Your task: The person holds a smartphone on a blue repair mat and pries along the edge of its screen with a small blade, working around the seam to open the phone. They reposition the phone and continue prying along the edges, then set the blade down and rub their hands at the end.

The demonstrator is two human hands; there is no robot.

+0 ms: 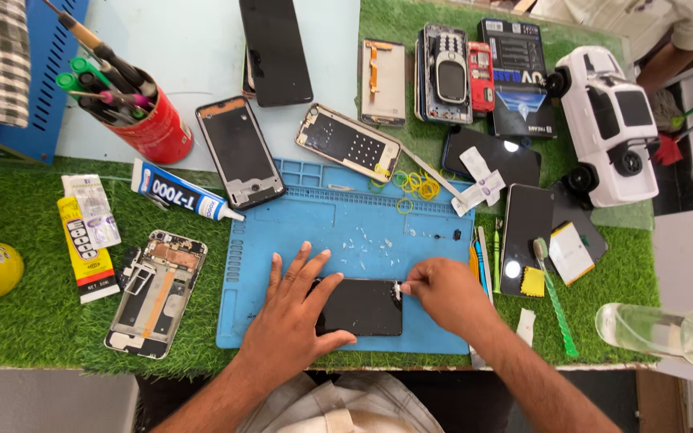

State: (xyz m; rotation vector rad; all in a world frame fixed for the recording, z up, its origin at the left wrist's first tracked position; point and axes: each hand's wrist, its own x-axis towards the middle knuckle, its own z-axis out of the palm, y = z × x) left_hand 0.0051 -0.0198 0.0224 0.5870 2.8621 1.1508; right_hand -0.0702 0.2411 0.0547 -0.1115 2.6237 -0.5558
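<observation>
A black phone screen lies flat near the front edge of a blue work mat. My left hand rests palm down on the screen's left part, fingers spread, pinning it to the mat. My right hand is at the screen's right end, thumb and fingers pinched on a small white piece at its edge. Small white flecks lie on the mat above the screen.
An opened phone body lies on green turf at left, with a glue tube, phone frames and a red cup of tools behind. Phones, yellow rubber bands, a toothbrush, a white toy car and a clear bottle crowd the right.
</observation>
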